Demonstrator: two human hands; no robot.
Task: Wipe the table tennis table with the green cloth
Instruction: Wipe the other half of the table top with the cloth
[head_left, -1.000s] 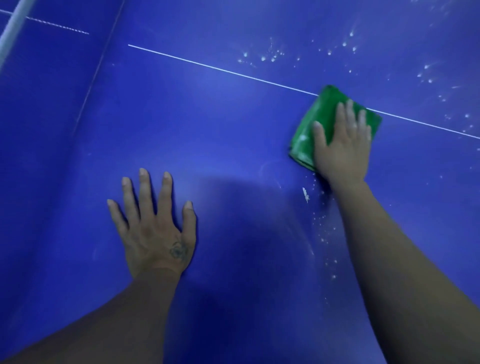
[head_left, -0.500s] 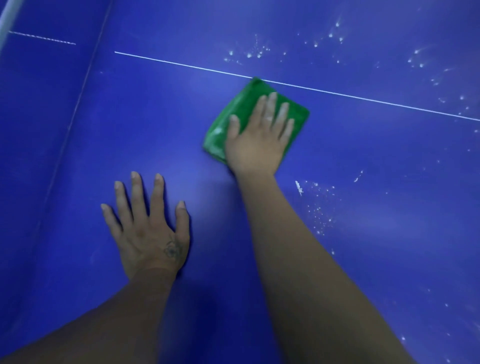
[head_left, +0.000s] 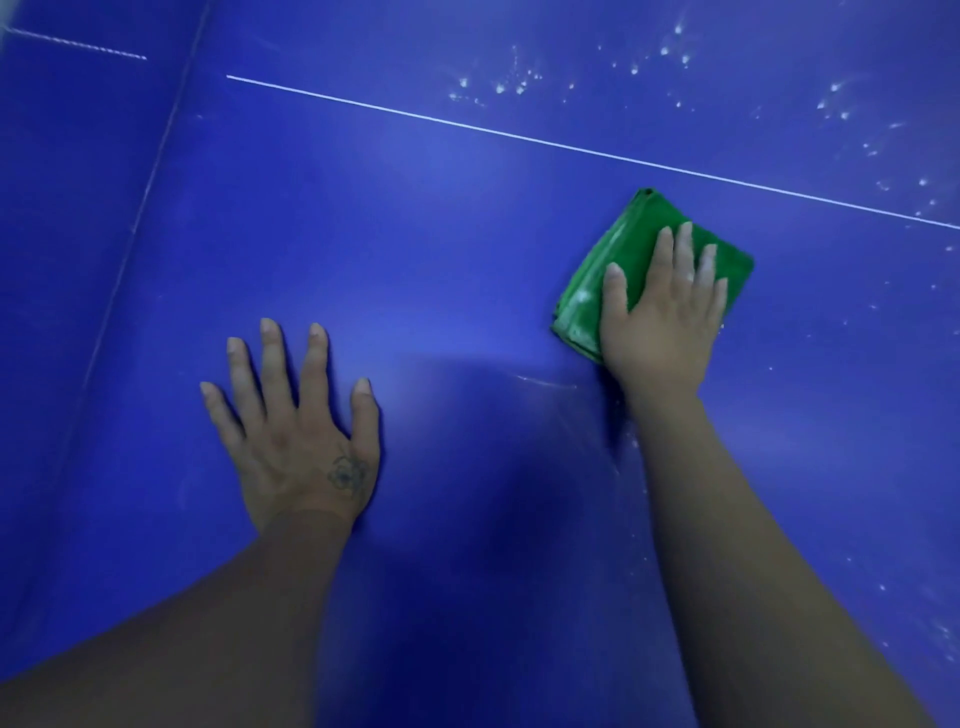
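A folded green cloth (head_left: 597, 291) lies flat on the blue table tennis table (head_left: 441, 249), right of centre and just below the thin white line (head_left: 519, 136). My right hand (head_left: 662, 312) presses down on it with the fingers spread over its top; the cloth's left part and far corner show. My left hand (head_left: 296, 426) rests flat on the bare table at the lower left, fingers apart, holding nothing.
White specks and droplets (head_left: 498, 88) dot the table beyond the white line and along the right side (head_left: 883, 156). A faint smear (head_left: 545, 383) sits just left of my right wrist. A seam (head_left: 156, 156) runs down the table's left part.
My right hand slid the cloth left, then back to the right and slightly toward me, clearing the specks near the wrist. My left hand stayed planted.
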